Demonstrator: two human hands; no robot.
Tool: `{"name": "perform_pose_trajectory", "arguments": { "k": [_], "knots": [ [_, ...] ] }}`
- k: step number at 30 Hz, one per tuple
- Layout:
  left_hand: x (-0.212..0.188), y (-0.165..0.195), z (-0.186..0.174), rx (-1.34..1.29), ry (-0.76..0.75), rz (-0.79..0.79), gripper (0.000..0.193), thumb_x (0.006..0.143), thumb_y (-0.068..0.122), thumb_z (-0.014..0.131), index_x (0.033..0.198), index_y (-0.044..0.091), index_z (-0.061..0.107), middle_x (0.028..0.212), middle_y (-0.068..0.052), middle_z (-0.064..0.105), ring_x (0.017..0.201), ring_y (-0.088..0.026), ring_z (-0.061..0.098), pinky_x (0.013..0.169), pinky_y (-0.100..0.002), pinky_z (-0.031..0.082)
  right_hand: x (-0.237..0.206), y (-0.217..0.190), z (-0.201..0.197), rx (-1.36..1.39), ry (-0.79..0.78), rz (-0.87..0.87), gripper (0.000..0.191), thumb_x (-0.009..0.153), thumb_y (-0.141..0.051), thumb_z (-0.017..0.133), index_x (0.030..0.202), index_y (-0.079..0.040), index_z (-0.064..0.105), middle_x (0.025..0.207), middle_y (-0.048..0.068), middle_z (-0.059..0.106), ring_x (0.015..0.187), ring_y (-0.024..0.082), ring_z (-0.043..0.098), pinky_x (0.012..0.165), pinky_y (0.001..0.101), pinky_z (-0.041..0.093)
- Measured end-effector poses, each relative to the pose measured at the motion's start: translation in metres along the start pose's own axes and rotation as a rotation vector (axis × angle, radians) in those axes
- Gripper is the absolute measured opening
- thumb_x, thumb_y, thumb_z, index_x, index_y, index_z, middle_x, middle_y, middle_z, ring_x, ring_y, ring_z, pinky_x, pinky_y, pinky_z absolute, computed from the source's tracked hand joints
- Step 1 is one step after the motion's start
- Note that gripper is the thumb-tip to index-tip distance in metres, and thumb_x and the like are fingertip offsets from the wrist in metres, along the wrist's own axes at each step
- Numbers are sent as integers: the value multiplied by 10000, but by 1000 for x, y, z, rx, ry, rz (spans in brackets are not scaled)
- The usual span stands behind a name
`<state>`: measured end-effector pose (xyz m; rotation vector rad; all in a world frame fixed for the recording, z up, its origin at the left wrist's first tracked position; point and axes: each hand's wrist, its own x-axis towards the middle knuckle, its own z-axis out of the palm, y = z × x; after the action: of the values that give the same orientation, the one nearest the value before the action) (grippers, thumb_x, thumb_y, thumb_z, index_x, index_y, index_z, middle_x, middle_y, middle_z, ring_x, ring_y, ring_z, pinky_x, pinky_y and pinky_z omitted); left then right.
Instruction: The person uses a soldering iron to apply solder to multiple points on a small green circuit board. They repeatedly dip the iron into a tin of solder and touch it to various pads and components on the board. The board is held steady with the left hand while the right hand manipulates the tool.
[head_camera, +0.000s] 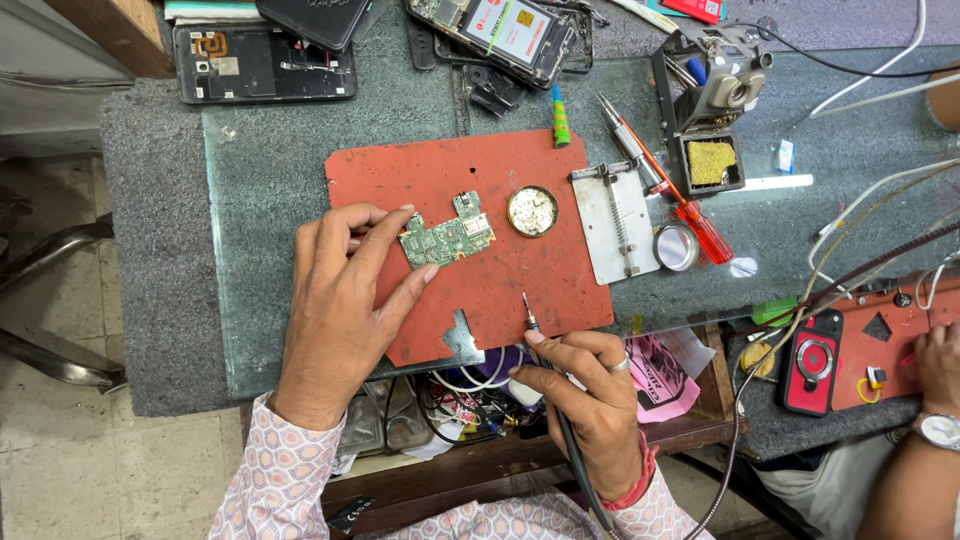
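Red mat (500, 290) on glass bench. Left hand (340, 310) pinches green circuit board (447, 238) flat; right hand (590, 395) grips soldering iron (530, 322), tip hovering near. Soldering step; next calls for steady tip placement.

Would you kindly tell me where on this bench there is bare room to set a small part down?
Free: the glass left of the red mat, and the mat's right half between the tin and the iron tip. Crowded: the back edge with phones, and the right side around the clamp, screwdriver and cables.

Matt red mat (500, 290), seemingly rubber, on glossy glass sheet (260, 200).
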<state>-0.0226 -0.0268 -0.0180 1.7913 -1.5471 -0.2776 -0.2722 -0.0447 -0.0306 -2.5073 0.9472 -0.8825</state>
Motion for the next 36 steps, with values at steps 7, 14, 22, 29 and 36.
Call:
{"name": "perform_pose_trajectory", "arguments": {
  "k": [7,14,22,29,36],
  "knots": [
    [0,0,0,6,2,5,567,831,200,845,1337,22,662,1219,-92,542,1099,-271,496,943,-364,494,2,-4,-8,-17,-66,-26,411,586,51,702,975,-55,776,1200,66,692,1031,251,609,863,368,520],
    [1,-1,0,7,0,4,568,832,204,845,1340,29,661,1223,-95,543,1102,-272,496,948,-365,493,-3,-9,-4,-59,-49,-10,377,671,84,727,1030,-16,778,1177,96,696,1018,265,643,837,345,548],
    [1,-1,1,6,1,7,561,831,206,848,1330,27,664,1218,-93,543,1102,-270,497,951,-359,494,-10,-7,6,64,185,173,261,810,52,782,1056,-32,762,1107,105,724,986,219,724,851,313,585],
    [1,0,0,11,5,15,550,834,193,842,1328,25,666,1221,-99,549,1111,-277,498,947,-366,488,-12,-12,6,78,196,176,311,791,57,768,1089,-30,745,1123,121,709,1001,241,685,890,335,538],
    [0,-1,-1,8,11,12,560,826,191,846,1329,27,664,1213,-98,550,1088,-278,499,941,-373,485,-17,-20,11,126,219,244,307,793,58,765,1086,-32,748,1072,111,712,985,229,682,878,320,532]
  ]
}}
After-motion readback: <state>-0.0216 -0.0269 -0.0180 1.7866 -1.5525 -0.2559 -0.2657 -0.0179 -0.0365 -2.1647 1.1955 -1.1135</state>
